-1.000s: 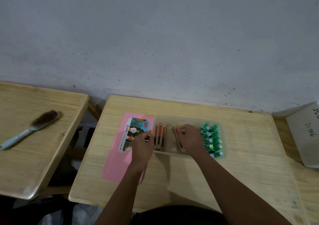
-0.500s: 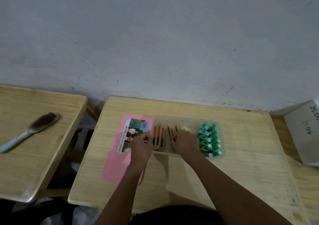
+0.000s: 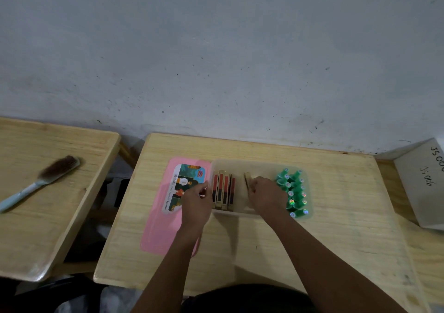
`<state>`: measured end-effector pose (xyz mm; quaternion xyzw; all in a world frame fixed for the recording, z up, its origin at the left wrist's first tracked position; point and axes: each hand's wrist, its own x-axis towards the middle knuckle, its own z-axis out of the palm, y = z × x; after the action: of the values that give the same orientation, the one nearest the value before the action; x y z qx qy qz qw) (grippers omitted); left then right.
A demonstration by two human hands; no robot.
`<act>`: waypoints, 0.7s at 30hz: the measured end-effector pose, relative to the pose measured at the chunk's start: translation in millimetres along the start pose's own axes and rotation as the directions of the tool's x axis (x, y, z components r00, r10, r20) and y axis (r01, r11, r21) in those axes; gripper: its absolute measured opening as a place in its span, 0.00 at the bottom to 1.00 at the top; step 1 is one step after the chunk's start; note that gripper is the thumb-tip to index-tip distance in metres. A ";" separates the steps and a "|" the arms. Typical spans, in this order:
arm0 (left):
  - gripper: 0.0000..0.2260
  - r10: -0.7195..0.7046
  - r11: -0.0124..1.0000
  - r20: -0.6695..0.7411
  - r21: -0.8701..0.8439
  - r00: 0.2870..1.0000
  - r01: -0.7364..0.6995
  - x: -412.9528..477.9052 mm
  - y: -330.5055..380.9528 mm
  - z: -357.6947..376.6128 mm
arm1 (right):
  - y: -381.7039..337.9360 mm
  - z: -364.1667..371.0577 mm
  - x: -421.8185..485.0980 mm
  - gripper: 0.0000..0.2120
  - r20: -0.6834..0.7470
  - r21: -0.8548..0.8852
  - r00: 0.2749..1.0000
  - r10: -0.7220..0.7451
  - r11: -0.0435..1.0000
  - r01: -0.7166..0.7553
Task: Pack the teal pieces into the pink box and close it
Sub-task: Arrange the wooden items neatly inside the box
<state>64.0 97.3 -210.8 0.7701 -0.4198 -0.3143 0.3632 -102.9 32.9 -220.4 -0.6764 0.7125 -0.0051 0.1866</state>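
A clear plastic box (image 3: 240, 162) sits on the middle desk. Several teal pieces (image 3: 294, 190) with shiny round stickers are packed at its right end. Red and gold flat pieces (image 3: 223, 190) stand on edge in a row at its left end. My right hand (image 3: 264, 196) is inside the box, fingers closed on one gold piece (image 3: 247, 180) standing between the row and the teal pieces. My left hand (image 3: 197, 201) pinches the box's left wall. The pink lid (image 3: 158, 228), with a picture label, lies flat on the desk, left of the box.
A second desk (image 3: 36, 228) on the left holds a brush (image 3: 40, 180) with a pale blue handle. A grey carton (image 3: 425, 185) with handwriting stands at the right edge. A grey wall runs behind the desks. A dark gap separates the two desks.
One more red and gold piece now stands in the left row. My right hand shifted left and came back right, holding a gold piece. My left hand stayed on the box's left wall.
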 end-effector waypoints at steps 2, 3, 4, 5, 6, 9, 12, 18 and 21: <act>0.13 0.005 1.000 -0.001 -0.002 1.000 -0.005 -0.4 0.3 0.2 | 1.2 3.8 -1.0 0.09 0.016 -0.044 1.000 -0.012 0.999 0.013; 0.13 0.009 1.000 -0.001 -0.001 1.000 -0.009 -0.5 0.3 0.3 | 0.3 5.7 -2.3 0.09 0.018 -0.063 0.999 -0.026 0.998 0.027; 0.13 0.010 1.000 -0.001 -0.003 1.000 -0.010 -0.8 0.3 0.1 | -1.5 7.3 -3.5 0.09 0.018 -0.083 0.999 -0.040 0.996 0.042; 0.12 0.008 1.000 0.003 -0.006 1.000 -0.008 -1.3 0.4 0.0 | -3.2 7.9 -4.8 0.09 0.018 -0.104 0.999 -0.050 0.993 0.051; 0.13 0.008 1.000 0.004 -0.006 1.000 -0.008 -1.3 0.5 0.0 | -4.6 8.6 -5.2 0.10 0.020 -0.122 0.998 -0.058 0.991 0.060; 0.13 0.005 1.000 0.000 0.001 1.000 -0.005 -0.1 -0.6 0.1 | -7.8 7.5 -4.5 0.12 0.066 -0.164 0.996 -0.067 0.983 0.077; 0.13 0.005 1.000 0.003 -0.001 1.000 -0.005 -0.7 -0.2 0.0 | -5.7 5.3 -2.8 0.12 0.111 -0.085 0.993 -0.039 0.995 0.049; 0.13 0.008 1.000 -0.002 0.003 1.000 -0.008 0.4 -2.0 1.0 | 2.5 -0.7 -4.1 0.10 0.185 0.419 0.982 0.044 0.900 -0.119; 0.13 0.001 1.000 -0.001 -0.001 1.000 -0.001 0.8 -3.3 1.4 | 3.8 -5.7 -5.3 0.09 0.221 0.584 0.975 0.023 0.797 -0.151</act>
<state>64.7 97.4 -214.5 0.7697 -0.4199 -0.3141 0.3641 -108.0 36.9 -214.7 -0.5465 0.6820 -0.1519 0.4616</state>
